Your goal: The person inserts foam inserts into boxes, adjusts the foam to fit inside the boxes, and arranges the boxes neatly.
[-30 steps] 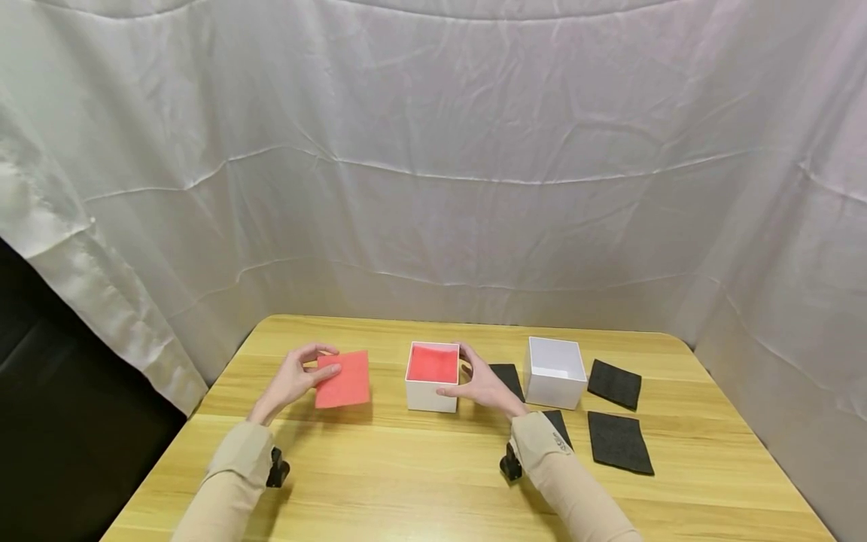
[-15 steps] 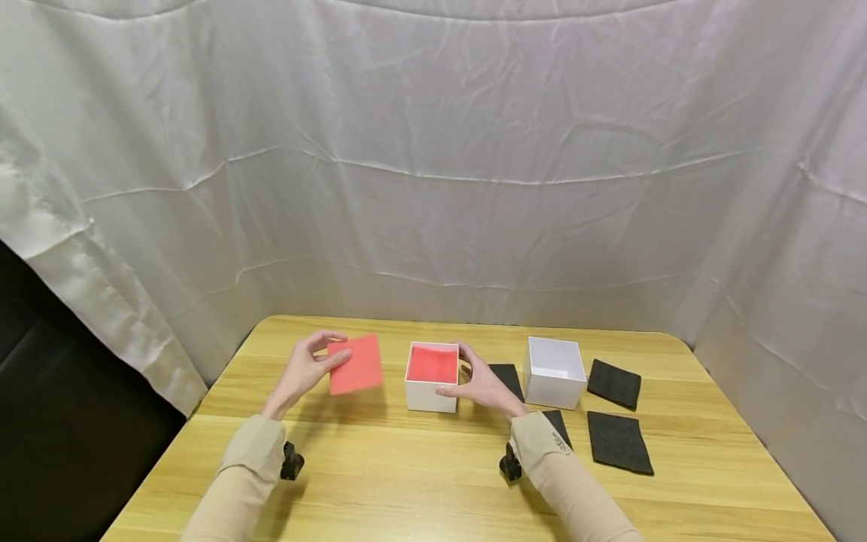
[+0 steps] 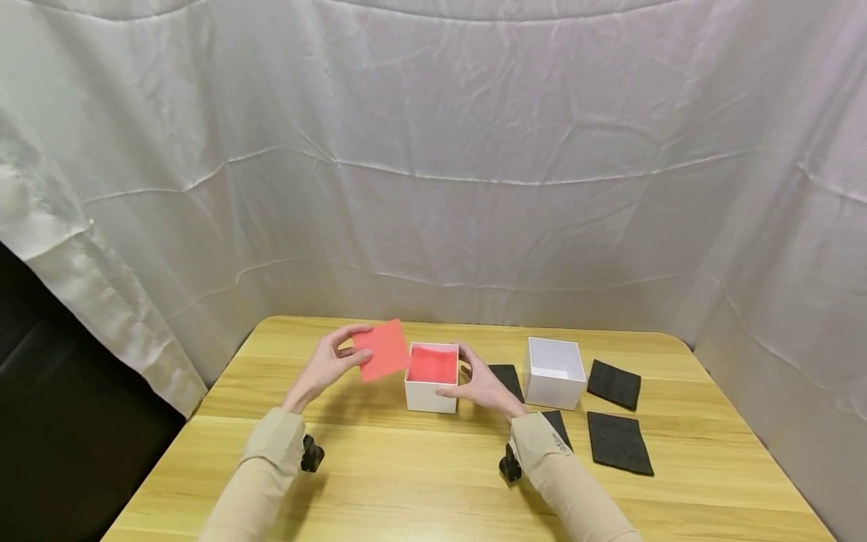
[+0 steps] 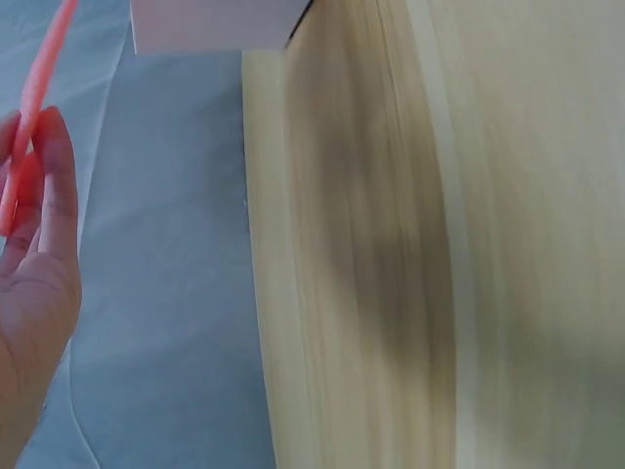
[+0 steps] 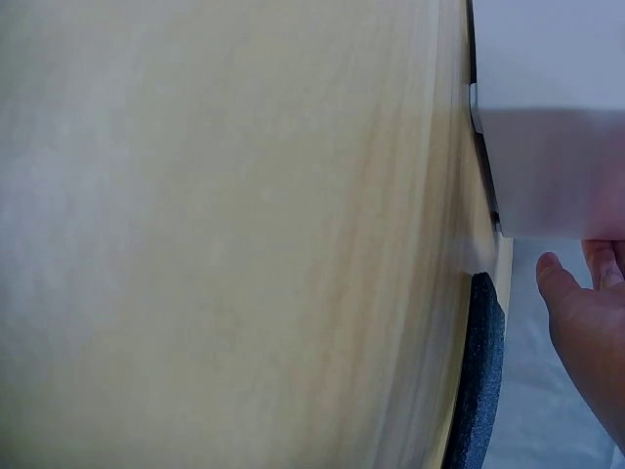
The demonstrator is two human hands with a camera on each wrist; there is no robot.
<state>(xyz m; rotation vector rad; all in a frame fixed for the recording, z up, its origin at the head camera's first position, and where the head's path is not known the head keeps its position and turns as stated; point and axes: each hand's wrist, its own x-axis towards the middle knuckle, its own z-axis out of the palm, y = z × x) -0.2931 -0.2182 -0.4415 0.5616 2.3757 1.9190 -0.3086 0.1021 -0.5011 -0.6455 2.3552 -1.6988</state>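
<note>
Pale curtains (image 3: pixel 433 188) hang in folds beyond both hands, and a wood-grain table (image 3: pixel 379 482) spreads beneath them. Thumb and fingers of the left hand (image 3: pixel 330 364) pinch a red foam sheet (image 3: pixel 386 351) by its left side, holding it tilted above the tabletop. Between the two hands stands an open-topped white box (image 3: pixel 430 399). The right hand (image 3: pixel 485 385) grips it, thumb across the near wall, fingers about the far right corner; the right wrist view cuts off much of that hand, so how firmly each finger presses cannot be told. Red foam (image 3: pixel 434 365) shows inside, below the rim.

What counts most is the offset: the sheet is left of the box's mouth, one corner meeting the left rim as the head view has it, though the left wrist view shows the two apart. Nearly square, the sheet has no clear long axis, and its edges sit askew to the box's. The left hand is nearer the sheet, the right nearer the box.

Right of the right hand are a second white box (image 3: pixel 554 388), a partly hidden black foam square (image 3: pixel 506 379) and others like it.
</note>
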